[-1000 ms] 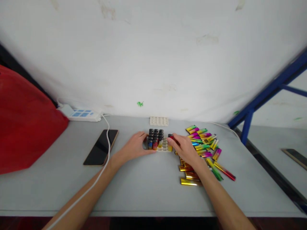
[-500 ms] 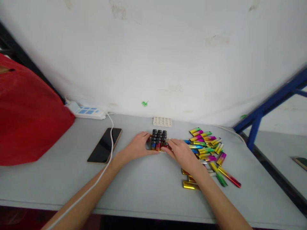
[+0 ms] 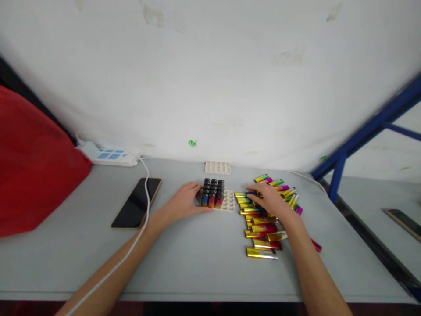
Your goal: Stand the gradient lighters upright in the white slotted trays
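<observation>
Several lighters with black tops and blue or red bodies stand upright in rows in a pale holed tray. My left hand is curved round the tray's left side, thumb along the front and fingers behind, gripping tray and lighters. Bare holes show at the tray's right end. Over the pile of shiny gold, green, purple and red lighters, my right hand has its thumb and fingertips around the dark end of a yellow lighter. Part of the pile is hidden under this hand and forearm.
A second pale tray lies by the wall. On the left are a black phone, a white power strip and a red bag. A white cable crosses above my left forearm. A blue metal frame stands right.
My right hand has left the tray and moved right to the lighter pile, uncovering the tray's right-hand holes. My left hand stays at the tray. The view has shifted slightly.
</observation>
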Demonstrator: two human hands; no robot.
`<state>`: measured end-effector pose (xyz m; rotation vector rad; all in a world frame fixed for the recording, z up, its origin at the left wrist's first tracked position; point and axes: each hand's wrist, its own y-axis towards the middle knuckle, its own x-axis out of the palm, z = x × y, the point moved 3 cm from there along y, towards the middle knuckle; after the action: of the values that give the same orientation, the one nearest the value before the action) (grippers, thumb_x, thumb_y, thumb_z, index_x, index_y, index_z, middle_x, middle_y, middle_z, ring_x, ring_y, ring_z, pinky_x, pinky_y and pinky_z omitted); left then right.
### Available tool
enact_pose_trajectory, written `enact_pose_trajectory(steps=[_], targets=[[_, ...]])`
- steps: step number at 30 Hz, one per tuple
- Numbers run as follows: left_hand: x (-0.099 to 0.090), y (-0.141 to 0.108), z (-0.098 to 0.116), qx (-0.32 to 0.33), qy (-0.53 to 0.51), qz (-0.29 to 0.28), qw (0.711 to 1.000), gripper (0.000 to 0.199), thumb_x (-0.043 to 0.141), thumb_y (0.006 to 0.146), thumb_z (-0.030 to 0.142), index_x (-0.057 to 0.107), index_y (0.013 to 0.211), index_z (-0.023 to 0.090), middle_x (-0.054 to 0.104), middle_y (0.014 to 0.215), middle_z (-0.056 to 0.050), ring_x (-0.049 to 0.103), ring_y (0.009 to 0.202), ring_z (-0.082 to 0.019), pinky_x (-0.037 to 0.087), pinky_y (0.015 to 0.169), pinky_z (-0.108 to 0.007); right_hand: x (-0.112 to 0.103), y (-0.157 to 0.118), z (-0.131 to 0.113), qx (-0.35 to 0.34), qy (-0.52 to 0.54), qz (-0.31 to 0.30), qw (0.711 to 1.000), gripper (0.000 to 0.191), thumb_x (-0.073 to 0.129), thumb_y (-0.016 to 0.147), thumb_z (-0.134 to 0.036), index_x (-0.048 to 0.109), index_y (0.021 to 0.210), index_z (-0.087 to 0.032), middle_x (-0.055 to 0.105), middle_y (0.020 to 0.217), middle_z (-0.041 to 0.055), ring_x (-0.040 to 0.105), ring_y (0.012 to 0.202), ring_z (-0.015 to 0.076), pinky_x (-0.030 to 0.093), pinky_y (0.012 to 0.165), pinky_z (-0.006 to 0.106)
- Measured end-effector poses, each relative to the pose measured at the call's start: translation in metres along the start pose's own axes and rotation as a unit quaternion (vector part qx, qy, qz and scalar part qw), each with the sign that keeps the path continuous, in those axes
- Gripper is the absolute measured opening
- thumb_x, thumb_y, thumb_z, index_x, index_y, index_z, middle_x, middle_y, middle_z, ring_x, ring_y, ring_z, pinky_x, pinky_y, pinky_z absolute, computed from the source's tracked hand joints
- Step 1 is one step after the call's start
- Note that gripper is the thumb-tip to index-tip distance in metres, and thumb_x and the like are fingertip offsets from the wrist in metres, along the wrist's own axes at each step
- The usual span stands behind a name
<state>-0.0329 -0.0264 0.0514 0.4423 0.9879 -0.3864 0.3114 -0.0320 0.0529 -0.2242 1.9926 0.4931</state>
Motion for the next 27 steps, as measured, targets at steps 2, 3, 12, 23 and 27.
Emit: enact_pose_trajectory(steps=[2, 3, 12, 23, 27], targets=[[-0.001, 0.000, 0.000, 0.005, -0.011, -0.004, 1.000, 0.058, 0.089, 0.079, 0.073, 0.074, 0.104, 0.022, 0.077, 0.110, -0.011, 0.072, 0.104, -0.036, 0.060, 0.095, -0.047, 0.004, 0.001, 0.001, -0.009, -0.011, -0.021, 1.000, 0.021, 0.075, 0.102, -0.026, 0.086, 0.119, -0.024, 0.085, 0.120, 0.0129, 0.077, 0.116, 0.0344, 0.058, 0.108, 0.051], [-0.001, 0.000, 0.000, 0.008, -0.016, -0.005, 1.000, 0.058, 0.088, 0.080, 0.072, 0.075, 0.105, 0.022, 0.077, 0.111, -0.011, 0.073, 0.105, -0.037, 0.060, 0.097, -0.047, 0.005, 0.002, 0.000, -0.013, -0.016, -0.027, 0.999, 0.019, 0.076, 0.102, -0.026, 0.086, 0.117, -0.024, 0.085, 0.118, 0.0127, 0.076, 0.115, 0.0340, 0.058, 0.107, 0.050], [-0.004, 0.000, -0.008, 0.015, -0.038, -0.020, 0.999, 0.062, 0.091, 0.076, 0.071, 0.079, 0.112, 0.022, 0.079, 0.118, -0.014, 0.075, 0.112, -0.039, 0.062, 0.103, -0.051, -0.005, 0.004, -0.031, 0.041, 0.132, 0.097, 0.986, 0.032, 0.058, 0.111, -0.048, 0.076, 0.119, -0.024, 0.078, 0.092, 0.0069, 0.073, 0.084, 0.0269, 0.056, 0.085, 0.040], [-0.013, 0.000, -0.006, 0.012, -0.064, -0.022, 0.998, 0.053, 0.091, 0.072, 0.066, 0.078, 0.101, 0.024, 0.081, 0.111, -0.012, 0.075, 0.106, -0.040, 0.063, 0.098, -0.052, 0.013, 0.016, -0.072, 0.180, 0.540, 0.166, 0.805, 0.061, 0.078, 0.083, -0.085, 0.066, 0.089, -0.026, 0.068, 0.084, 0.0010, 0.062, 0.075, 0.0197, 0.055, 0.067, 0.032], [-0.014, 0.000, -0.004, 0.002, -0.053, -0.033, 0.998, 0.054, 0.091, 0.072, 0.066, 0.077, 0.100, 0.022, 0.079, 0.110, -0.013, 0.074, 0.105, -0.039, 0.061, 0.096, -0.050, 0.018, 0.018, -0.090, 0.172, 0.612, 0.089, 0.767, 0.060, 0.079, 0.083, -0.084, 0.061, 0.098, -0.028, 0.057, 0.071, -0.0059, 0.050, 0.059, 0.0147, 0.046, 0.056, 0.028]])
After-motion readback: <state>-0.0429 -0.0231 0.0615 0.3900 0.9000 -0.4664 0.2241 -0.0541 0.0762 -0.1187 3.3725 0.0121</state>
